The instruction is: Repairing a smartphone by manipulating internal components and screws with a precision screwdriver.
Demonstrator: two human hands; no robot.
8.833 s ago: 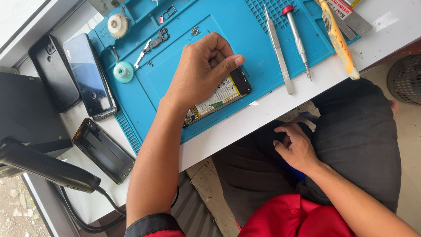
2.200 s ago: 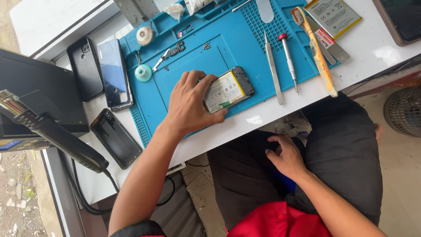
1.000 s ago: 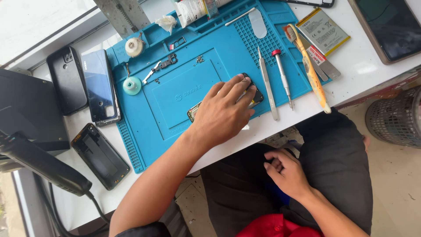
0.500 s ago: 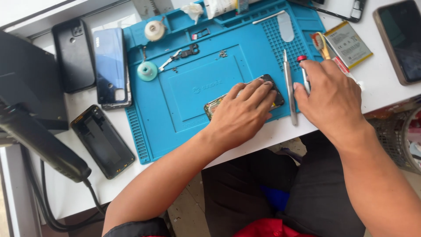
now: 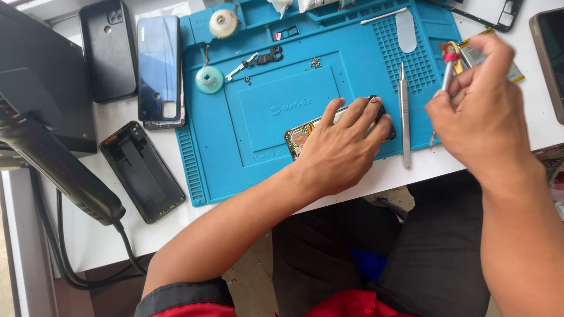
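My left hand (image 5: 346, 147) lies flat over an opened phone (image 5: 299, 134) on the blue repair mat (image 5: 235, 152), covering most of it; only its circuit-board end shows. My right hand (image 5: 479, 117) is raised at the mat's right edge, fingers closed around a thin screwdriver (image 5: 447, 64) with a red cap, tip pointing down. Metal tweezers (image 5: 404, 117) lie on the mat between my two hands.
A plastic pry tool (image 5: 405, 29), small screws (image 5: 316, 61), and a round teal dish (image 5: 209, 79) sit on the mat. Phone shells (image 5: 141, 170) and a blue back cover (image 5: 158, 64) lie left of the mat. A black handheld tool with cable (image 5: 64, 176) is at far left.
My right hand has risen from my lap to the table, closed on the red-capped screwdriver and lifted it off the mat. My left hand stays pressed on the phone.
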